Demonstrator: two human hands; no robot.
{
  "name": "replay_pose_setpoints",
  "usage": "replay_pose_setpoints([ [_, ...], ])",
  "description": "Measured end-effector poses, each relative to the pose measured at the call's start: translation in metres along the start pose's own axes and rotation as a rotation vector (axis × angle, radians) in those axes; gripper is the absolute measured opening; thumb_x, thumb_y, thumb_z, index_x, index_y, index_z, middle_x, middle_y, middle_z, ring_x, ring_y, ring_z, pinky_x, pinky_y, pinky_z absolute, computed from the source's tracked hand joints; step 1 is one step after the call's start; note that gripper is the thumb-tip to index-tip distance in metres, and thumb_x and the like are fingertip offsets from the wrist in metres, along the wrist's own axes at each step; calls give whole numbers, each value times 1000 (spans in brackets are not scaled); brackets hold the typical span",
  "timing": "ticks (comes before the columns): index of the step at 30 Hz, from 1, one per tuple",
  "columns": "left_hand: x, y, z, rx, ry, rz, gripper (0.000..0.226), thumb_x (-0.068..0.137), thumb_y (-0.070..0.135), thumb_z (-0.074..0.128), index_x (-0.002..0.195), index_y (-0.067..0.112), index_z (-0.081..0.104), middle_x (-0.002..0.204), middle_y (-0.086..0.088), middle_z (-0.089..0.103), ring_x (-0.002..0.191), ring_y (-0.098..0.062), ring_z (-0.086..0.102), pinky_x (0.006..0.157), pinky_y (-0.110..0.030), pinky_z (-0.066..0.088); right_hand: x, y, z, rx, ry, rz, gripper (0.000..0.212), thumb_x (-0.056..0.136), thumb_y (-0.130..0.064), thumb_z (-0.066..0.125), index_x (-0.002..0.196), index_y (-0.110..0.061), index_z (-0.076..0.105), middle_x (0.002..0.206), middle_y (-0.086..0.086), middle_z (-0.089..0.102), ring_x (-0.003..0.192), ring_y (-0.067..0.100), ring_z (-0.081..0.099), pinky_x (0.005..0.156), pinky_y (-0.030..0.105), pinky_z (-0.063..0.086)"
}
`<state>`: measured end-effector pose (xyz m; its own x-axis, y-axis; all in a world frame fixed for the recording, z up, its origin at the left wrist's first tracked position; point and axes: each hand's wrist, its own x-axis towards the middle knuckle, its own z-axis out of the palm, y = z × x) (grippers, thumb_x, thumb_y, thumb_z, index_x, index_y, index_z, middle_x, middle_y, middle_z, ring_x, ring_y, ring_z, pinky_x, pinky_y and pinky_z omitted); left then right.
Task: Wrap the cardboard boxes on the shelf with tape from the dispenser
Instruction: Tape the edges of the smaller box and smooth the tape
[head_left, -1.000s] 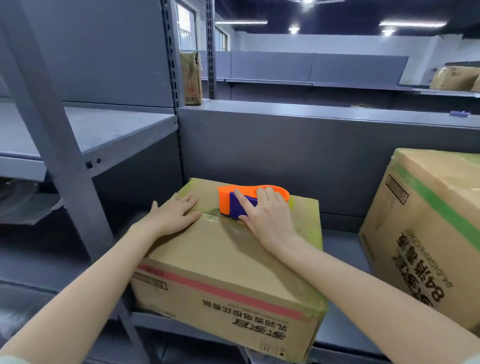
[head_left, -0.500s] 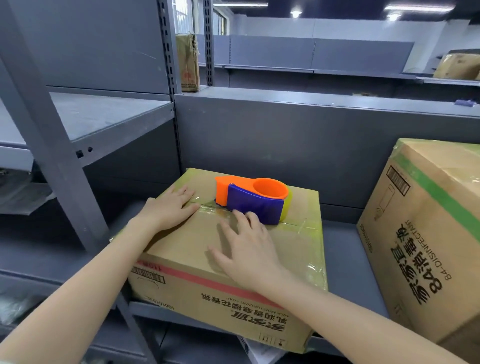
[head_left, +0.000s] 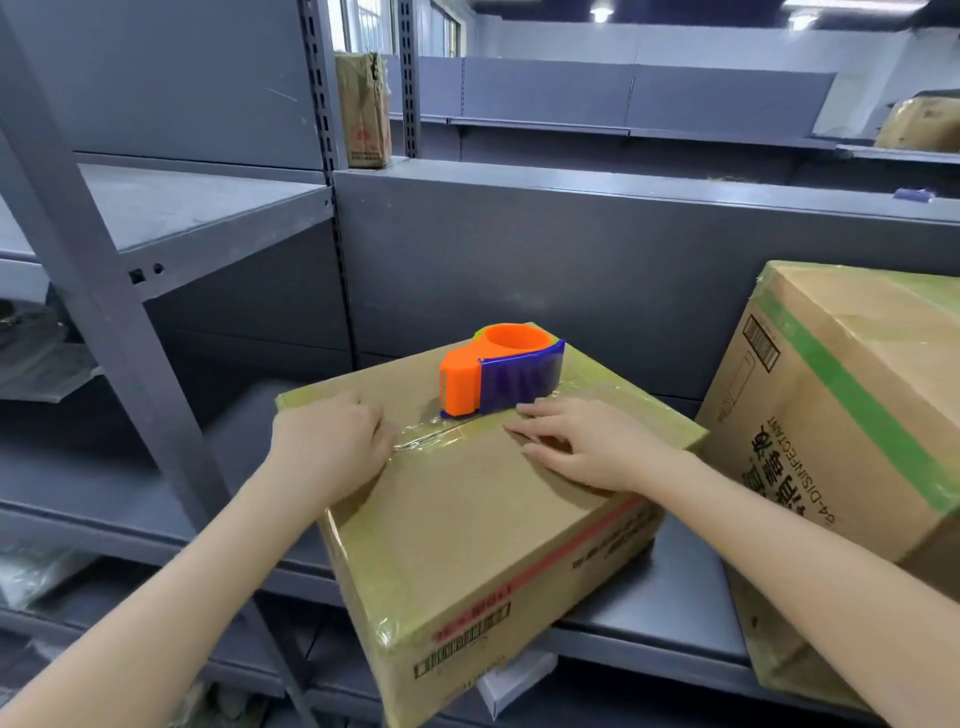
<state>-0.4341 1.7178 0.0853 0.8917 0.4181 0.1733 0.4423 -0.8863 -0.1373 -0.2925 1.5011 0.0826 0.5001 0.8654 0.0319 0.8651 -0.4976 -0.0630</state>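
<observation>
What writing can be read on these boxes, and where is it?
"84-DISINFECTANT": printed sideways on the side of the right box.
Large Chinese characters beside it: partly hidden, unreadable.
Barcode label and side print on the middle box: too blurred.
Red print on the far brown package: too small.

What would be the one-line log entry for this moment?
left hand: on box, at tape | right hand: flat on box | dispenser: on box, unheld

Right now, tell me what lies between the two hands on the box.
In the head view, between the left hand and right hand runs a wrinkled strip of clear tape on the cardboard box top; the tape dispenser stands just behind.
</observation>
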Motion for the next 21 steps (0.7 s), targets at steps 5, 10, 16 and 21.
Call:
replay_pose_setpoints([
  [5,45,-10,14,56,-17,149,55,94,54,33,137,22,42,134,-1,47,121,-22,45,94,-35,36,14,-71,14,42,-34,319,59,93,-55,35,141,-20,36,143,13,39,132,39,32,106,50,27],
  [10,45,-12,37,-233,-122,228,52,100,45,21,149,28,17,156,10,13,143,-10,8,117,-41,5,15,-79,30,78,-49,356,73,92,-64,19,151,-23,8,157,15,2,142,44,-2,112,60,-4],
  [16,8,7,27,-150,-104,89,56,98,49,13,149,27,19,156,6,17,142,-15,17,113,-37,18,-2,-51,32,56,14,174,65,91,-63,19,148,-31,24,157,7,15,143,34,9,115,50,4],
  [21,-33,26,18,-50,-10,75,106,73,74,-19,130,18,51,121,-4,56,108,-29,49,89,-39,35,6,4,21,92,30,-73,43,99,-43,29,140,-38,37,154,-7,26,143,21,18,115,34,13],
])
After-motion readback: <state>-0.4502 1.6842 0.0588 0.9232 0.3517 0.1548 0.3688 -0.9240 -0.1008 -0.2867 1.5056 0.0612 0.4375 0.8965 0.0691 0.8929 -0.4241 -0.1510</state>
